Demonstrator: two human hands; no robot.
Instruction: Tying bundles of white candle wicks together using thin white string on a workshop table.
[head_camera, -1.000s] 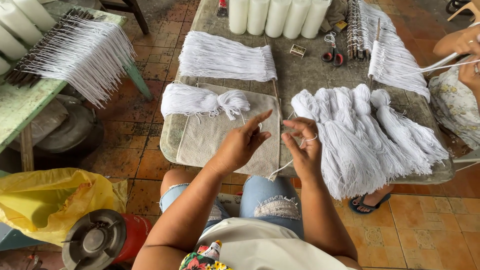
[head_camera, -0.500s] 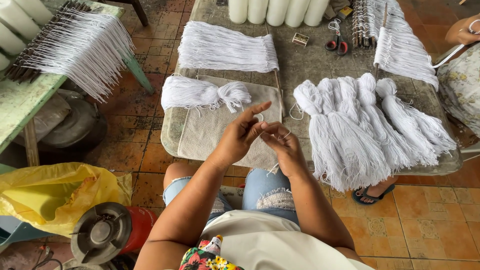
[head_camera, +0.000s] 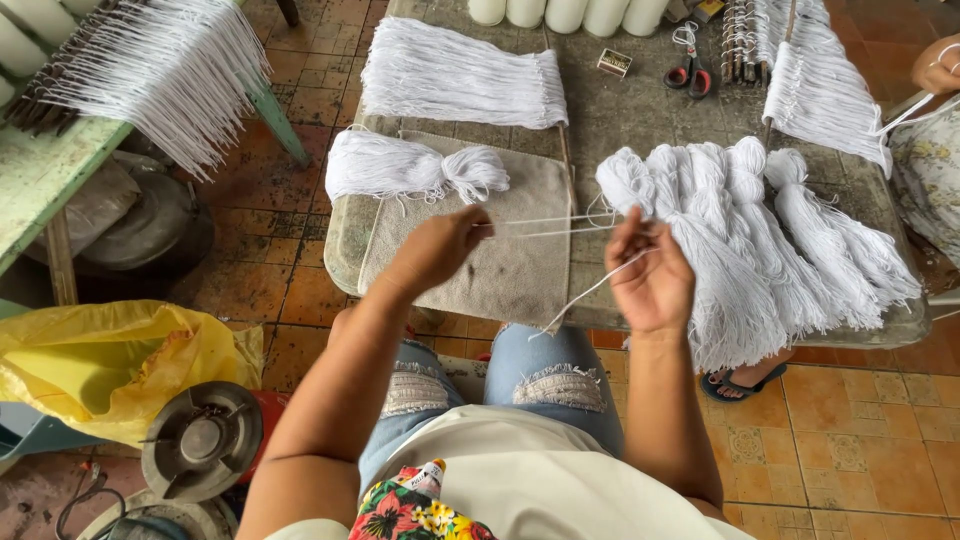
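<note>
My left hand (head_camera: 435, 247) and my right hand (head_camera: 652, 272) are held apart over the table's near edge, pulling a white string (head_camera: 545, 222) taut between them. A loose end of the string hangs down from my right hand toward my knee. Below my hands lies a beige cloth (head_camera: 500, 270). A tied bundle of white strings (head_camera: 410, 168) rests at the cloth's far left. To the right of my right hand lies a heap of tied white string bundles (head_camera: 760, 230).
A flat sheet of white strings (head_camera: 455, 75) lies further back on the grey table (head_camera: 640, 110), with red-handled scissors (head_camera: 688, 76), a small box (head_camera: 613, 62) and white candles (head_camera: 565, 12). Another person's hand (head_camera: 938, 68) is at the right edge. A yellow bag (head_camera: 100, 360) and a gas burner (head_camera: 200, 440) sit on the floor at left.
My hands were close together, working the string at the fingertips. They have drawn apart, and the string now stretches tight between them.
</note>
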